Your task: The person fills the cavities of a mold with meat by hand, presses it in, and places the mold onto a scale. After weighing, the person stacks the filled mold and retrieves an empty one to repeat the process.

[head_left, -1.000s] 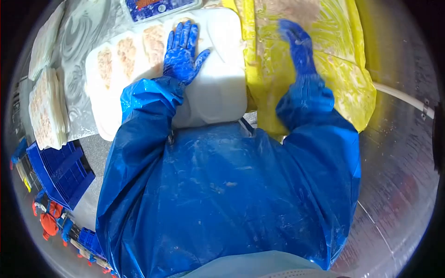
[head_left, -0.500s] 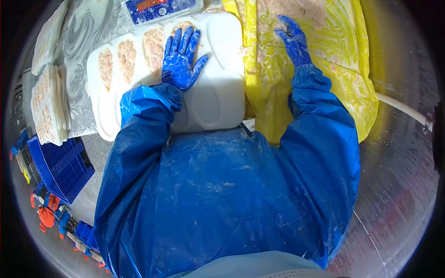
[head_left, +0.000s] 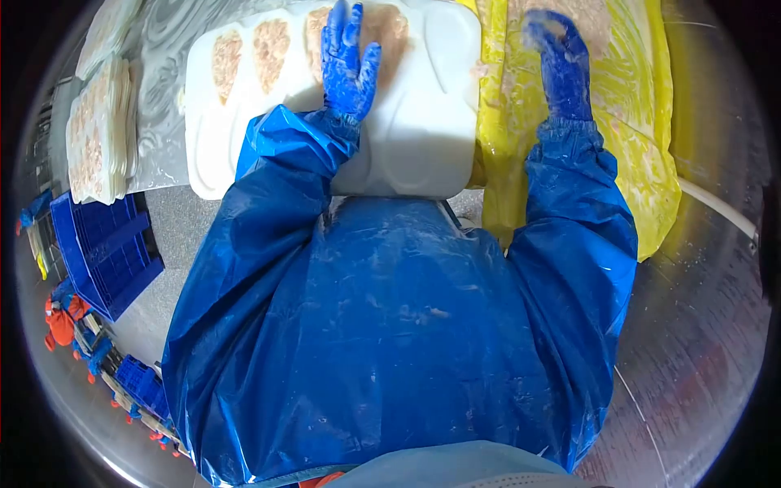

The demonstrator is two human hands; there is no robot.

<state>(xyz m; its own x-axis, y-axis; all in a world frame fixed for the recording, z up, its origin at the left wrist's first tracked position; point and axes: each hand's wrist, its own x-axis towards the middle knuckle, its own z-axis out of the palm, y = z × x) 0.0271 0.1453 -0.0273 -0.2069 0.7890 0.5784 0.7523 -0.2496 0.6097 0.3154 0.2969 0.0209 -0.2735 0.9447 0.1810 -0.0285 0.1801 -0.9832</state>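
A white moulded tray (head_left: 415, 154) with teardrop hollows lies in front of me. Pale minced meat (head_left: 271, 55) fills several of its hollows. My left hand (head_left: 351, 69), in a smeared blue glove, is over the tray with fingers stretched, beside a broad patch of meat at the far edge. My right hand (head_left: 561, 65), gloved too, is over the yellow plastic sheet (head_left: 626, 98), where more minced meat (head_left: 598, 20) lies. Its fingers curl round a pale bit that looks like minced meat; the fingertips are blurred.
Stacks of filled white trays (head_left: 102, 138) stand at the left on the wet metal table (head_left: 167, 98). A blue crate (head_left: 106, 252) is below them on the floor side. People in blue and orange (head_left: 61, 321) are far off at lower left. A white pipe (head_left: 716, 203) runs at right.
The view has shifted, so the tray and sheet sit higher and further right. My left hand has uncovered more meat at the tray's far edge. My right hand's fingers have curled more.
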